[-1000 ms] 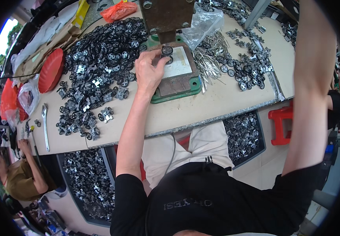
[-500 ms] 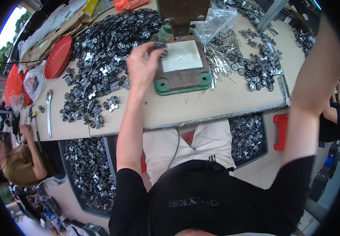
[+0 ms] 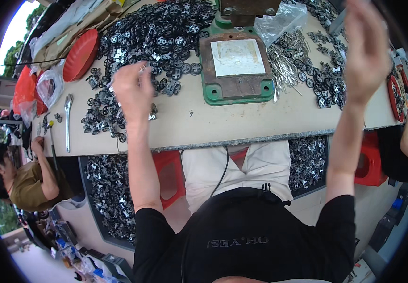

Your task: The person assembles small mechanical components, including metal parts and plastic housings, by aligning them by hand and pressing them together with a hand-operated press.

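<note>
My left hand [image 3: 133, 89] is over the left heap, its fingers curled in a pinch. A small shiny bit shows at the fingertips, but I cannot make out whether it is held. Beneath and around it lie grey-and-black wheeled pieces [image 3: 102, 113]. Behind are many loose black spoked wheels [image 3: 166, 35]. My right hand [image 3: 366, 56] is raised at the upper right, smeared by motion; its finger state is unclear. Between the hands stands a press with a green base [image 3: 239, 96]. A stained white pad [image 3: 237, 57] lies on its brown plate, with no part on it.
Thin metal rods [image 3: 284, 70] lie right of the press, beside more wheels [image 3: 324, 89] and a clear plastic bag [image 3: 284, 19]. A red dish [image 3: 81, 54] and a wrench [image 3: 68, 122] are at left. Bins of parts [image 3: 109, 193] stand below the table edge. A co-worker [image 3: 29, 179] sits at left.
My left hand has left the press pad, where it held a black wheeled piece, and moved left to the heap. My right hand has come down into view. The whole view has shifted slightly.
</note>
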